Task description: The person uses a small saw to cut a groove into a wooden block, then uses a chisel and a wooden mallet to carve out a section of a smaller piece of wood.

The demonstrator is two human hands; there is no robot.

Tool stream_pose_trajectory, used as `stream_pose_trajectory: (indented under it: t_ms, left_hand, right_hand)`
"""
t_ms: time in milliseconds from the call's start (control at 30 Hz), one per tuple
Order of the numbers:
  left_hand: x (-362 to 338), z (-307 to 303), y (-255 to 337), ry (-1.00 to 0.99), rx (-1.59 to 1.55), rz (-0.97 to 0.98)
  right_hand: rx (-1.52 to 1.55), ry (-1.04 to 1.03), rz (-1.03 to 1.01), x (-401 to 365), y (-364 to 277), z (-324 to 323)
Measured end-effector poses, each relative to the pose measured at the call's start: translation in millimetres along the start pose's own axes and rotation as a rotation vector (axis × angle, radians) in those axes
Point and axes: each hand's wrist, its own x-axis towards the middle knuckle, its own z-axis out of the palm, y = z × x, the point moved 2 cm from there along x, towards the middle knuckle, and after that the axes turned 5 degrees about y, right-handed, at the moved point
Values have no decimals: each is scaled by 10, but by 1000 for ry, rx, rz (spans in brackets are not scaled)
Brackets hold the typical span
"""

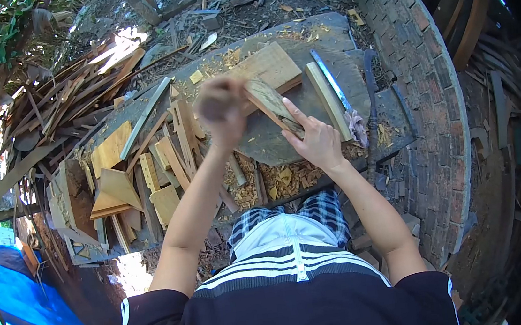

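Note:
My left hand [228,118] is smeared by motion above the far end of a narrow wooden block [264,103]. A dark, roundish thing [212,108] shows blurred in its grasp; its kind cannot be made out. My right hand [321,145] grips the near end of the block, index finger stretched along the top and thumb at the side. The block has a mottled, greyish top face and lies slanted beside a thick pale board [270,65]. To the right of the board rests a long light wooden strip [328,100].
A blue-edged metal strip [328,77] lies right of the wooden strip, with a crumpled cloth [357,127] near its end. Wood offcuts [174,163] crowd the bench's left side. Shavings [282,182] fill the near edge. A brick wall [424,105] borders the right.

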Motion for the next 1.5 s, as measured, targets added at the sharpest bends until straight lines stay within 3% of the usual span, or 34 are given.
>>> stream_pose_trajectory:
  t_ms: [33, 100, 267, 500, 900, 1067, 1267, 1300, 1333, 1367, 1433, 1500]
  left_hand:
    - [142, 37, 55, 212, -146, -170]
    - [400, -169, -95, 390, -96, -194]
    - [655, -391, 71, 459, -87, -129]
    - [446, -215, 27, 371, -219, -254]
    - [270, -14, -31, 194, -119, -248]
    - [186, -5, 1, 146, -117, -247]
    - [-77, 45, 47, -29, 38, -120]
    - [-88, 74, 113, -94, 134, -13]
    - [-102, 111, 160, -158, 230, 90]
    - [-125, 135, 173, -169, 199, 60]
    - [-132, 175, 186, -156, 183, 32]
    - [-108, 209, 178, -131, 151, 8]
  right_hand:
    - [3, -34, 21, -6, -8, -2]
    - [6, -52, 35, -20, -23, -1]
    - [32, -101, 86, -26, -28, 21]
    - [96, -80, 63, -10, 60, 81]
    - [125, -18, 55, -38, 36, 130]
    - [99, -116, 112, -20, -15, 50]
    - [226, -109, 134, -5, 15, 74]
    - [222, -105, 129, 65, 15, 51]
    - [424, 79, 26, 176, 5, -21]
    - [623, 260, -75, 245, 4, -106]
    - [661, 398, -103, 379, -400, -846]
    - [815, 564, -356, 414, -767, -1446]
